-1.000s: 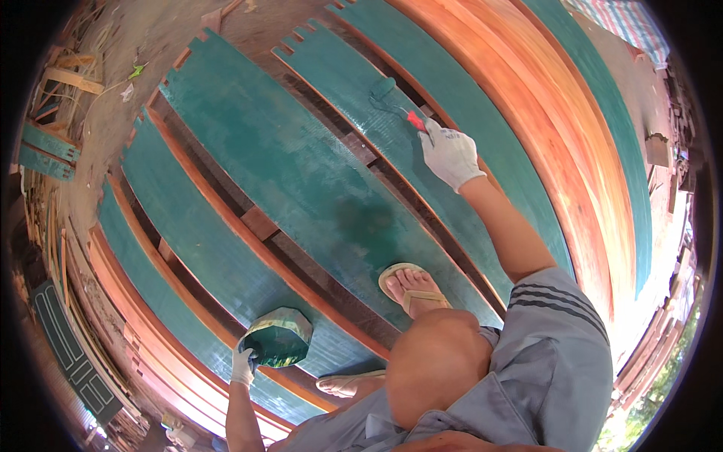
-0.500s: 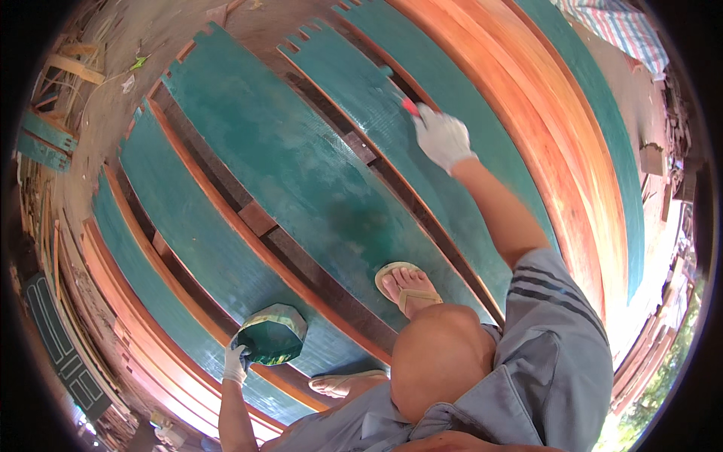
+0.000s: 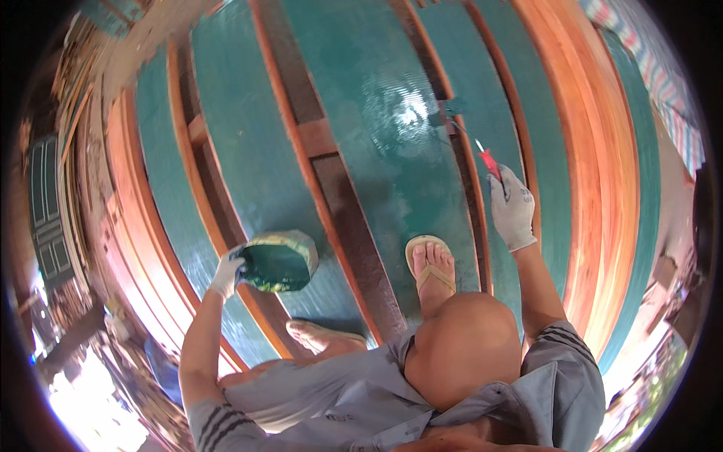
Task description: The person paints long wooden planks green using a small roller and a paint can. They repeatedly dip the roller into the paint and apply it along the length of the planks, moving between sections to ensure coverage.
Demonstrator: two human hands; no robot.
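Observation:
My right hand (image 3: 514, 205), in a pale work glove, is closed around the red handle of a small paint roller (image 3: 489, 160). Its thin metal frame leads up to a green-coated head by the gap between two boards. Under it lie wide wooden boards (image 3: 392, 143) coated dark green, with a wet shine near the roller. My gloved left hand (image 3: 227, 273) grips the rim of a cut-open tub (image 3: 301, 246), whose inside is green with paint. The tub is low over the boards at the left; whether it rests on them I cannot tell.
Reddish bare wood edges (image 3: 587, 173) run lengthwise on the right, with more stacked at the left (image 3: 139, 188). Dark gaps separate the boards. My sandalled feet (image 3: 433, 264) stand on them. A striped sheet (image 3: 681, 113) hangs at the upper right, and a dark panel (image 3: 47, 211) stands far left.
My view has turned and shifted along the boards. The right hand with the roller has come nearer to me, its head now by the gap. The left hand still holds the tub.

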